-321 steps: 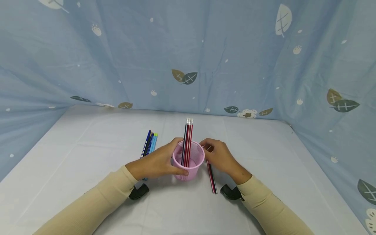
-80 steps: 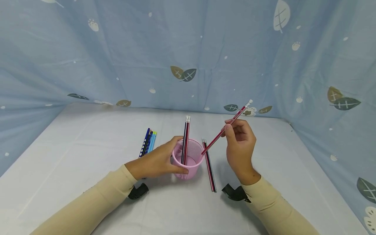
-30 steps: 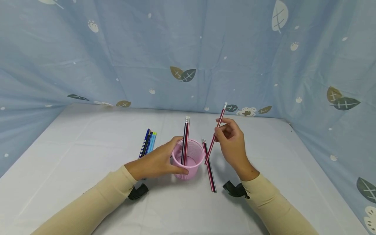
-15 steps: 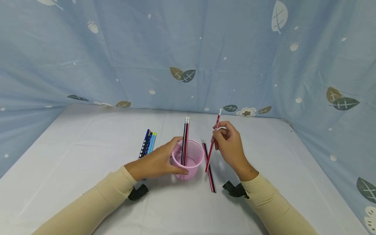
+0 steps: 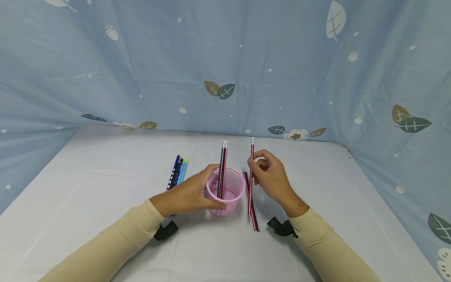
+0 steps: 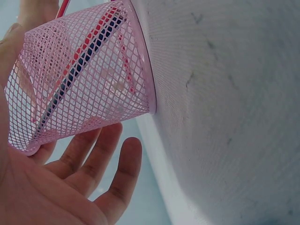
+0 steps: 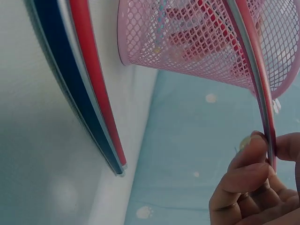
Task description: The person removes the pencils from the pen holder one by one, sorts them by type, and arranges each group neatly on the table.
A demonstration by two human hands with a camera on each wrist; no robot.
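A pink mesh pencil cup (image 5: 233, 203) stands on the table, and my left hand (image 5: 190, 194) grips it from the left, thumb near the front rim. Two striped pencils (image 5: 223, 166), one dark and one red, lean inside with their silver ends up. To the right of the cup, my right hand (image 5: 273, 180) pinches a red striped pencil (image 5: 250, 192) between thumb and fingers, nearly upright, silver end on top. In the head view this pencil overlaps two pencils (image 5: 255, 223), one red and one dark, lying side by side on the table.
Several blue, dark and light-blue pencils (image 5: 179, 172) lie left of the cup, partly hidden by the left hand. A white cloth covers the table (image 5: 317, 184); a blue leaf-print curtain (image 5: 169, 58) hangs behind and at the sides.
The cup's pencils went from three to two between the oldest frame and 2.7 s ago, when my right hand held one. Since then that hand has moved left and down, turning its pencil upright.
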